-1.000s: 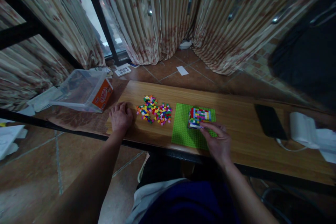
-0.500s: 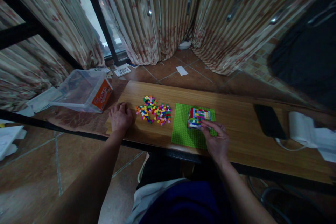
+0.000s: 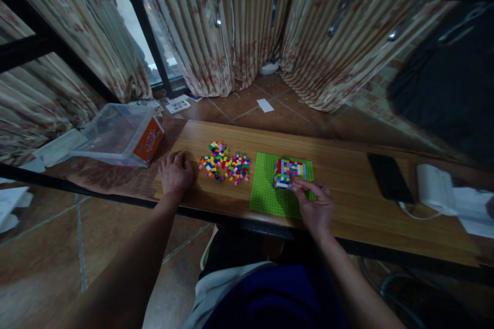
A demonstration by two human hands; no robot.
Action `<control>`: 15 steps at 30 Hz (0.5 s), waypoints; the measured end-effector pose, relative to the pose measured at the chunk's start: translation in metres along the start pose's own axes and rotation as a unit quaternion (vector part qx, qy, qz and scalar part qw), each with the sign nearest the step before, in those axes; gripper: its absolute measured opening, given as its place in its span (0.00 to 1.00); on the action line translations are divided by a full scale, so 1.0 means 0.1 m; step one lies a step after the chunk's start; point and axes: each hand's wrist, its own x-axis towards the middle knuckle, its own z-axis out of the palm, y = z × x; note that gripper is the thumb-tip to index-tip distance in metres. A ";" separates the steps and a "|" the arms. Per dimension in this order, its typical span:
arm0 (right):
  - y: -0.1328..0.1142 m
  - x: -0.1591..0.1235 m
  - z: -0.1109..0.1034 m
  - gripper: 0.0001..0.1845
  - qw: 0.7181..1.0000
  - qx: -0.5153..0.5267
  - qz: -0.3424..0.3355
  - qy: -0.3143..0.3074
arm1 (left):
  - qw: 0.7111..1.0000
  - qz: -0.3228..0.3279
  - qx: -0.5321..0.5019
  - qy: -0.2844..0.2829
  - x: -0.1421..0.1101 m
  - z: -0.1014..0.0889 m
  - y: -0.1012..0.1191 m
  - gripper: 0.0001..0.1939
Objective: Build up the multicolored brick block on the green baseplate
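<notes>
My left hand [image 3: 175, 174] rests palm down on the left end of the wooden table, fingers loosely spread and nothing in them. Just right of it lies a loose pile of small multicoloured building bricks [image 3: 236, 168]. A green baseplate [image 3: 262, 195] carries a block-shaped structure of stacked coloured bricks [image 3: 290, 168]. At that structure's near right corner is my right hand [image 3: 317, 205], thumb and fingertips pinched together against it. Whatever is between those fingertips is hidden.
A clear plastic box [image 3: 116, 131] with an orange label stands left of the table [image 3: 347, 180]. To the right lie a black phone [image 3: 389, 177] with a white cable and a white device [image 3: 436, 189] beside papers [image 3: 473, 208]. Curtains [image 3: 247, 41] hang beyond.
The whole view has shifted slightly. My right hand stays pinched at the structure's corner, and my left hand keeps its place on the table.
</notes>
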 end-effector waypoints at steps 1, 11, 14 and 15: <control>0.00 0.00 0.00 0.09 1.000 -0.001 0.002 -0.002 | 1.000 0.001 -0.001 -0.001 0.00 0.00 0.00 0.22; -0.11 -0.02 -0.21 0.08 0.994 0.047 0.029 0.093 | 1.000 0.007 0.007 0.012 0.00 0.01 0.01 0.21; -0.26 -0.10 -0.20 0.08 0.996 0.064 0.039 0.047 | 1.000 0.008 0.013 0.016 0.00 0.01 0.00 0.22; -0.32 -0.14 -0.17 0.08 0.997 0.066 0.032 0.016 | 1.000 0.007 0.016 0.015 0.00 0.02 0.00 0.22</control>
